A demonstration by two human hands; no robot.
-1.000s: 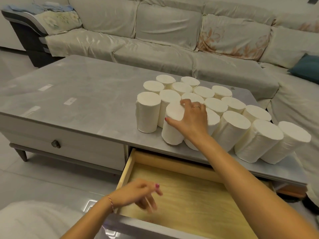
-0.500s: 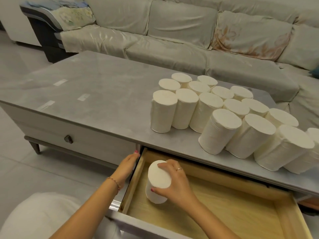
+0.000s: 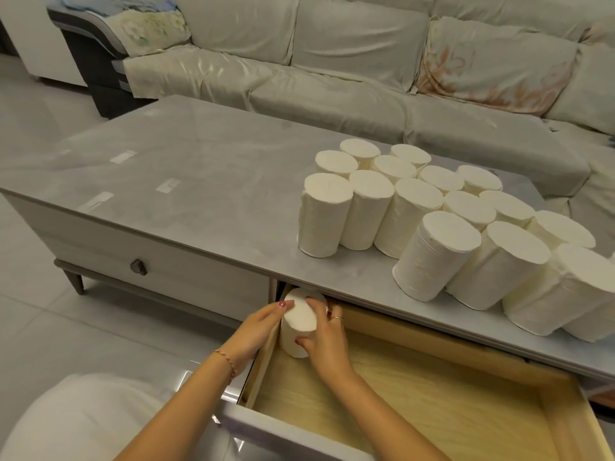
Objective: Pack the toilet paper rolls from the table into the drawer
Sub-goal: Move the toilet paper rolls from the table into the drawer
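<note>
One white toilet paper roll stands upright in the back left corner of the open wooden drawer, partly under the table's edge. My right hand wraps its right side, and my left hand presses against its left side from over the drawer's side wall. Several more toilet paper rolls stand packed together on the right part of the grey table.
A shut drawer with a dark knob sits left of the open one. A covered sofa runs behind the table. Pale tiled floor lies to the left. My white-clad knee is at the bottom left.
My right hand took a roll off the table, brought it down into the drawer and slid it back into the left corner. My left hand came up from the drawer's side onto the roll.
</note>
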